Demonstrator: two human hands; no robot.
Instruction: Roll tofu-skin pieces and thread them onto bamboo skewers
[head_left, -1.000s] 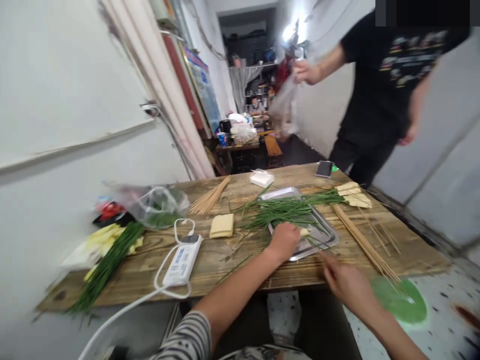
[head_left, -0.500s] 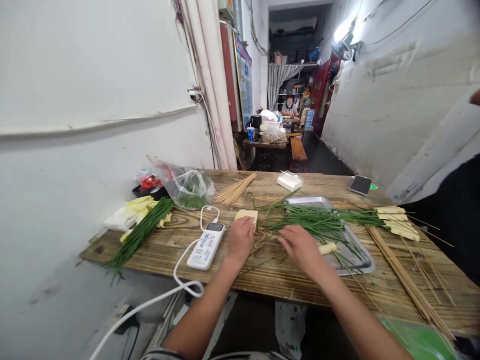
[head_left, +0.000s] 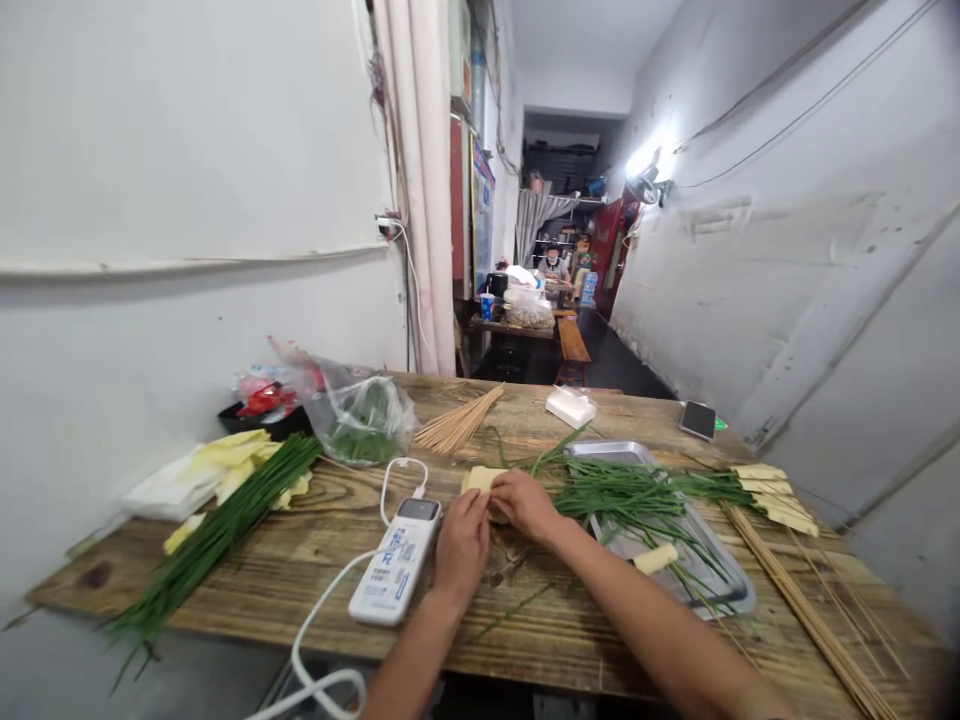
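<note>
My left hand (head_left: 465, 537) and my right hand (head_left: 525, 507) are close together at the near edge of a pale yellow tofu skin sheet (head_left: 482, 477). Both have their fingers pinched on that edge; the fingertips partly cover it. Right of them, long green chives (head_left: 619, 490) lie across a metal tray (head_left: 739, 592). A small rolled piece of tofu skin (head_left: 655, 558) on a thin stick rests at the tray, beneath the chives' ends. A few loose green strands lie on the wood around my hands.
A white power bank (head_left: 396, 565) with a cable lies left of my hands. Beyond are a chive bundle (head_left: 217, 530), a plastic bag (head_left: 367, 420), bamboo skewers (head_left: 461, 420) and a white box (head_left: 570, 407). Skewered tofu skin (head_left: 776, 495), more sticks (head_left: 810, 610) and a phone (head_left: 698, 420) lie right.
My right hand has moved left from beside the tray to the tofu skin sheet, meeting my left hand there. The camera view has tilted up and shifted.
</note>
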